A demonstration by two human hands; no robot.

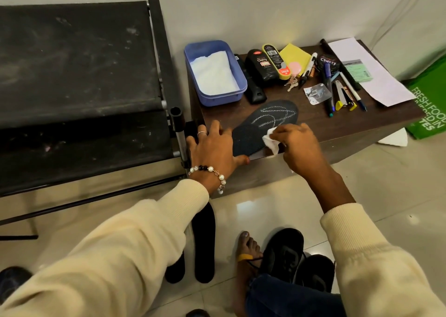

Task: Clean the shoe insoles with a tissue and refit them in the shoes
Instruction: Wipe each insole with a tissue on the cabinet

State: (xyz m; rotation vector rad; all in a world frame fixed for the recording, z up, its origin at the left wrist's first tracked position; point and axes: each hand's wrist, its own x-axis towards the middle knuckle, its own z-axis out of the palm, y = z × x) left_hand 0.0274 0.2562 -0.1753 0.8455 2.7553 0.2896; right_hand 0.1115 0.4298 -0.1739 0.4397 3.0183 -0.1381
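Both hands are working at the near edge of the dark wooden tabletop [313,126]. Left hand [213,145] is lying open and flat, fingers spread, pressing down beside the heel end of a black insole [263,123], its thumb touching the insole's near edge. Just to its right, the right hand [298,145] is pinching a crumpled white tissue [271,139] and holding it against the insole's surface. Beyond the left hand, a blue tub [237,92] is sitting with folded white tissue inside; beyond the right hand, bottles of shoe polish [259,67], keys [292,82] and pens [330,92] are lying scattered. Below the left forearm, two more black insoles [205,244] are resting on the tiled floor [386,184], and below the right hand a pair of black shoes [289,254] is sitting beside a bare foot [248,249].
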